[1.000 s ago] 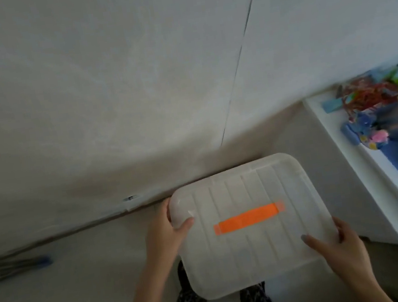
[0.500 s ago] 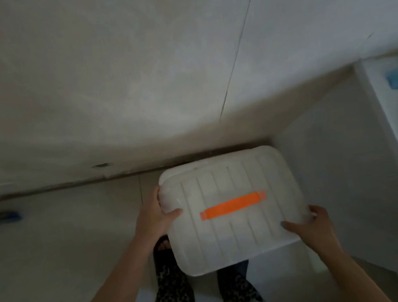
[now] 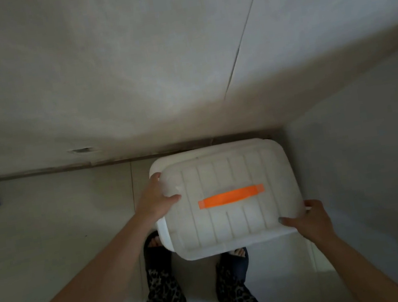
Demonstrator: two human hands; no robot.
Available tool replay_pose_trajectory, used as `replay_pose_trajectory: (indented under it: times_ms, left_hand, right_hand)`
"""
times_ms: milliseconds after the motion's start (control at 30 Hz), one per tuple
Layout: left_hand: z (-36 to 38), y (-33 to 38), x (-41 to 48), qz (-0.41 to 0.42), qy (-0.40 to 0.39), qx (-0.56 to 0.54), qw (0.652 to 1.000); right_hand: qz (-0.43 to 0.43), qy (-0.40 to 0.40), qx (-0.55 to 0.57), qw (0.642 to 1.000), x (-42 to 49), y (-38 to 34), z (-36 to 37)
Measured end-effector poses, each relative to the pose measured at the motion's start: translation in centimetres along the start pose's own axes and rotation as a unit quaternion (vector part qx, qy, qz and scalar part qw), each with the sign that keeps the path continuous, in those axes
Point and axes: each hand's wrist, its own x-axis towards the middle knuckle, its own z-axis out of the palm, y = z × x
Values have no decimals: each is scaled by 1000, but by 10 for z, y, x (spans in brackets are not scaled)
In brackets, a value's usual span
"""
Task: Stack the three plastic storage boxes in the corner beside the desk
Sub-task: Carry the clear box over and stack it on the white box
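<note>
box [image 3: 231, 221] lid up, long axis left-right | left hand [image 3: 154, 201], right hand [image 3: 309, 219] clamped on it

Shot from a single head-worn wide-angle camera, angled steeply down past both forearms toward the floor [image 3: 50, 237] where it meets the wall [image 3: 127, 58]. Close range, at arm's length from the white storage box [image 3: 227, 172] mid-frame. No second view for overlap.
</note>
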Motion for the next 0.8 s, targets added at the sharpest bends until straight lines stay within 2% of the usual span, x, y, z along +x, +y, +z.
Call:
replay_pose_trajectory:
  times_ms: [267, 600, 800]
  left_hand:
    - [11, -6, 32, 17, 41, 44, 998]
    - [12, -1, 30, 25, 54, 64, 996]
    - [12, 0, 28, 22, 45, 71, 996]
  right_hand:
    - [17, -65, 5, 998, 33, 7, 15]
    - [20, -56, 22, 998, 33, 6, 17]
    - [7, -62, -12, 998, 31, 1, 14]
